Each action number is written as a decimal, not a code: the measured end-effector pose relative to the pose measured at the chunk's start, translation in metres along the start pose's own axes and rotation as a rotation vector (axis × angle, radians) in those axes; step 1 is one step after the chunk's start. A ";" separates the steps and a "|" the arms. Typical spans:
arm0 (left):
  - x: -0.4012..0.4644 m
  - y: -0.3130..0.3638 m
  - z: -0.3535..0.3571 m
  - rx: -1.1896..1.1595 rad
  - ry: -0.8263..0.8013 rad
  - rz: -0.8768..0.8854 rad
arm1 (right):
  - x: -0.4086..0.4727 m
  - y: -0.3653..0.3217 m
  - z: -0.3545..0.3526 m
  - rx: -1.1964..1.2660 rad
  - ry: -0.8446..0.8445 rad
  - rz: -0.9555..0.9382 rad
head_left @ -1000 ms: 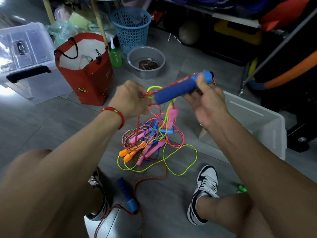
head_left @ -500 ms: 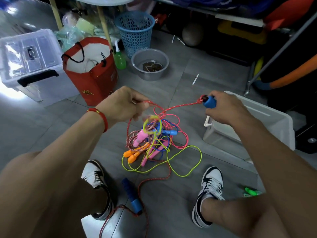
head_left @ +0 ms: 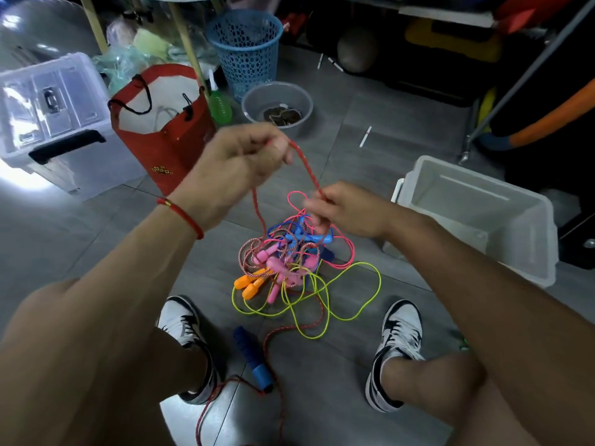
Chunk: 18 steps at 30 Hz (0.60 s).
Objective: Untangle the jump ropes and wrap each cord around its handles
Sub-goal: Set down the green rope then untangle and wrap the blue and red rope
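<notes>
Head view: your left hand (head_left: 238, 169) is raised above the pile, fingers curled, pinching the red braided cord (head_left: 306, 165) at the fingertips. Your right hand (head_left: 344, 210) sits lower and to the right, blurred, its fingers closed round the same red cord just above the heap. The cord runs taut between your two hands, and another stretch of it drops from the left hand down into the tangle.

The tangle of jump ropes (head_left: 289, 265) lies on the grey tiled floor (head_left: 370, 397) between your two black-and-white sneakers (head_left: 399, 336): pink handles, orange handles, a light blue handle, pink and blue cords knotted together, with a yellow-green cord (head_left: 363, 304) looping out toward you and to the right. Nearer you, the dark blue foam handle (head_left: 252, 362) lies on the floor apart from the pile, the red cord trailing from its end.

To your right stands a white plastic tub (head_left: 515, 239). Ahead left is a red paper bag (head_left: 167, 146), with a grey bowl (head_left: 277, 98) and a blue mesh basket (head_left: 244, 56) behind.
</notes>
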<state>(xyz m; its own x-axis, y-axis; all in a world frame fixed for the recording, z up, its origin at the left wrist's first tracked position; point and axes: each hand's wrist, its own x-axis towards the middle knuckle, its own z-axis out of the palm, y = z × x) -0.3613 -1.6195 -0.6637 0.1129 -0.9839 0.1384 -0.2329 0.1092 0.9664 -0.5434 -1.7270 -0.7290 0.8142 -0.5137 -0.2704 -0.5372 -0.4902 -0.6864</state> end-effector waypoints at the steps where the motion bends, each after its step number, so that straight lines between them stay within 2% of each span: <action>1: 0.001 -0.001 -0.007 -0.067 0.068 0.004 | 0.001 0.009 -0.005 -0.160 0.012 0.032; 3: 0.001 -0.004 -0.019 -0.170 0.172 0.010 | -0.001 0.026 -0.012 -0.343 -0.013 0.090; 5: -0.001 -0.007 -0.027 -0.228 0.232 0.020 | -0.005 0.031 -0.017 -0.302 -0.017 0.080; 6: -0.002 -0.007 -0.029 -0.224 0.254 0.025 | -0.006 0.026 -0.018 -0.213 0.010 0.048; 8: -0.004 -0.008 -0.035 -0.079 0.279 0.006 | -0.012 0.006 -0.023 0.118 0.111 0.009; 10: -0.006 -0.013 -0.038 0.180 0.212 -0.095 | -0.019 -0.016 -0.030 0.433 0.201 0.022; 11: -0.008 -0.017 -0.036 0.305 0.155 -0.165 | -0.022 -0.024 -0.034 0.495 0.224 0.032; 13: -0.011 -0.026 -0.027 0.472 0.064 -0.245 | -0.027 -0.035 -0.037 0.540 0.268 0.022; 15: -0.013 -0.032 -0.010 0.547 0.012 -0.241 | -0.031 -0.042 -0.036 0.600 0.348 0.011; 18: -0.015 -0.044 0.010 0.596 -0.050 -0.237 | -0.033 -0.049 -0.032 0.478 0.403 -0.062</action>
<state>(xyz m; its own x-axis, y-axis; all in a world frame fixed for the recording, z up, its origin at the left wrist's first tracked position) -0.3624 -1.6114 -0.7102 0.1852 -0.9787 -0.0884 -0.7053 -0.1950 0.6815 -0.5506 -1.7087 -0.6644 0.6436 -0.7653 -0.0087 -0.2583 -0.2065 -0.9437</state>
